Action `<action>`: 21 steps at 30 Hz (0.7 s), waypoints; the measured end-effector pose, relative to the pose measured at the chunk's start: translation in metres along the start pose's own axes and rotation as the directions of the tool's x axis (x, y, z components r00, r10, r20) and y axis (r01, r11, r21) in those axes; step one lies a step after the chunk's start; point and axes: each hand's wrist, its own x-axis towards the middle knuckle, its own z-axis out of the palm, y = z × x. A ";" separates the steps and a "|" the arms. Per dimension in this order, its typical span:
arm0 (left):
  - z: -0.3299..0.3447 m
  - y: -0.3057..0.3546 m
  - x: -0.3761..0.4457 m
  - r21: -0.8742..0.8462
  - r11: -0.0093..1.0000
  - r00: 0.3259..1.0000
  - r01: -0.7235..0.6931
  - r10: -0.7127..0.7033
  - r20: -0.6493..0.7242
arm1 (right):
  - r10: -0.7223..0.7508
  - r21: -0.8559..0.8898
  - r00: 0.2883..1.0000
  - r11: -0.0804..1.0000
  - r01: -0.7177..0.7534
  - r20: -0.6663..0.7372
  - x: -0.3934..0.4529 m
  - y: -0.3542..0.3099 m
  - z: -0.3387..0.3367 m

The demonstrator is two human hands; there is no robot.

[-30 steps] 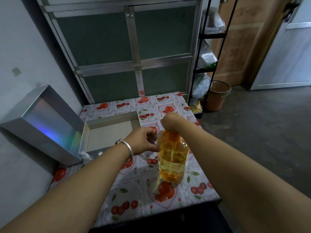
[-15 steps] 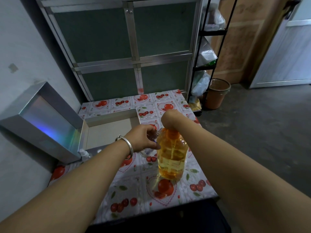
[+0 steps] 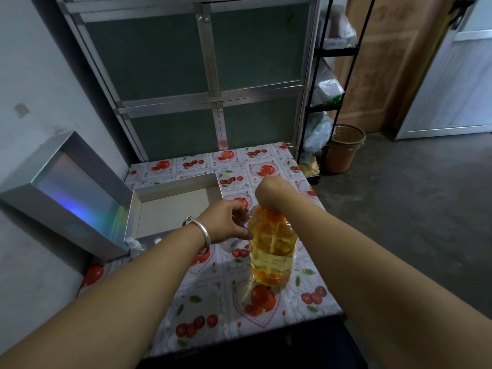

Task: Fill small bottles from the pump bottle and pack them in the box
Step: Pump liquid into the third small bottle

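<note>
Right now the small clear plastic bottle (image 3: 234, 237) is upright on the fruit-print tablecloth (image 3: 213, 310), touching the left side of the tall clear pump bottle of amber liquid (image 3: 272, 253). The left hand (image 3: 226, 222) curls round the small bottle's upper part, holding it at the spout; the right hand (image 3: 270, 191) sits curled over the orange pump head (image 3: 274, 215). Being thin and nearly empty, the small bottle looks light and easy to tip or squash, and likely slick if liquid spills, so a gentle hold round its shoulder seems wise. Behind-left lies the open silver cardboard box (image 3: 170, 206), its shiny lid (image 3: 66, 198) leaning on the wall. Another small capped bottle (image 3: 134, 245) stands beside the box.
</note>
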 end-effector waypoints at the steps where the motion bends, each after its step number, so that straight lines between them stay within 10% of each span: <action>1: 0.000 0.000 -0.001 -0.005 1.000 1.000 0.001 -0.001 0.001 | -0.002 -0.014 1.000 1.000 0.002 0.008 0.000 -0.002 0.000; 21: -0.002 0.002 -0.001 -0.014 1.000 1.000 0.004 -0.004 0.006 | -0.015 -0.105 0.998 0.994 0.022 0.066 0.011 -0.002 -0.004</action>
